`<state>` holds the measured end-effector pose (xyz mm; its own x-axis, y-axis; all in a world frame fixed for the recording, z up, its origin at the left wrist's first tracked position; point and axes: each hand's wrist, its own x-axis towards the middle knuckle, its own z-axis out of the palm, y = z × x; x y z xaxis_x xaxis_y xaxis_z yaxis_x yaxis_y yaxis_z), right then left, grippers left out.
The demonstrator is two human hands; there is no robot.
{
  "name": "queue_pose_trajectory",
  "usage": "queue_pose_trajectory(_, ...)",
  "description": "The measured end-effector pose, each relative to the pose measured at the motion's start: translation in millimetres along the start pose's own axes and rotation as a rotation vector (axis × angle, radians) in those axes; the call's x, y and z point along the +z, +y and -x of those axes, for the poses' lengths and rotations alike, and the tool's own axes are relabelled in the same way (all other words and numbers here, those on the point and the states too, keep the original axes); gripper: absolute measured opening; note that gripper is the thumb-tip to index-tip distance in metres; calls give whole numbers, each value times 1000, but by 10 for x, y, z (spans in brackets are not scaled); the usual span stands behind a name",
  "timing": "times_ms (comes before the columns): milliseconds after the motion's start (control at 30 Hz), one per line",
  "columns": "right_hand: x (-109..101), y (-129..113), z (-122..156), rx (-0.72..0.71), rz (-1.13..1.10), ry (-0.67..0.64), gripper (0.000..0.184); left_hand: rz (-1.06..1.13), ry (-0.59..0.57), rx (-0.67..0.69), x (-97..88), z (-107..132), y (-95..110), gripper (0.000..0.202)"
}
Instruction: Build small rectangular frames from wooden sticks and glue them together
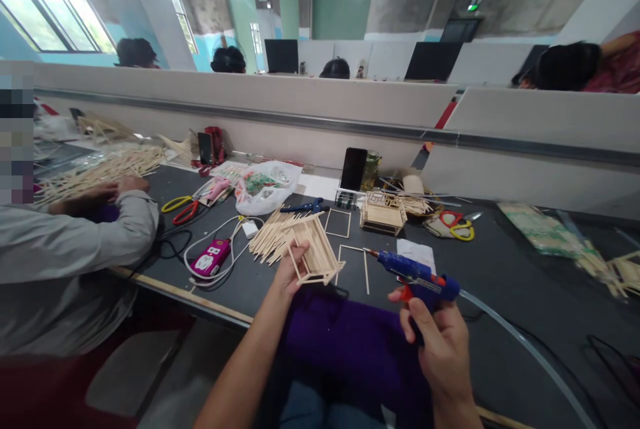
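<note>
My left hand (pixel 289 272) is closed on a small house frame made of thin wooden sticks (pixel 314 252), held tilted above the near edge of the dark table (pixel 500 282). My right hand (pixel 440 339) grips a blue glue gun (pixel 417 277) with an orange trigger; its nozzle points left toward the stick frame, a short gap away. A loose pile of sticks (pixel 270 232) lies just behind the frame. Two flat square stick frames (pixel 339 223) lie on the table nearby, and a finished small stick box (pixel 383 214) stands beyond them.
A co-worker's sleeve (pixel 75 235) and hand rest on the table at left beside more sticks. Scissors (pixel 183 209), a pink power strip (pixel 210 257), a plastic bag (pixel 265 185), an upright phone (pixel 353 169), a jar and yellow-red scissors (pixel 457 225) are scattered about. A partition wall runs behind.
</note>
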<state>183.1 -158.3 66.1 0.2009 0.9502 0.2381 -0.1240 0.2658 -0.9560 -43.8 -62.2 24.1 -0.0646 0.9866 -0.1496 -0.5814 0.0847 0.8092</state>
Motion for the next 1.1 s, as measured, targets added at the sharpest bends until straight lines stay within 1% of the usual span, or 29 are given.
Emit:
queue_pose_trajectory(100,-22,-8,-6,-7,14,0,15,-91,37,165,-30,-30,35,56)
queue_pose_trajectory(267,-43,-49,-7,-21,46,-5,15,-213,77,424,-81,-58,121,61)
queue_pose_trajectory(400,-19,-76,3,-36,68,-3,16,-286,126,641,-53,-38,157,65)
queue_pose_trajectory(467,7,-86,8,-37,79,-2,17,-328,149,710,-14,-21,158,65)
queue_pose_trajectory(633,76,-116,29,-44,104,-11,18,-439,199,763,86,5,138,61)
queue_pose_trajectory(833,135,-160,38,-61,128,-19,17,-475,252,777,167,35,137,59)
queue_pose_trajectory(1100,208,-177,49,-58,135,-6,19,-567,278,856,192,41,137,52)
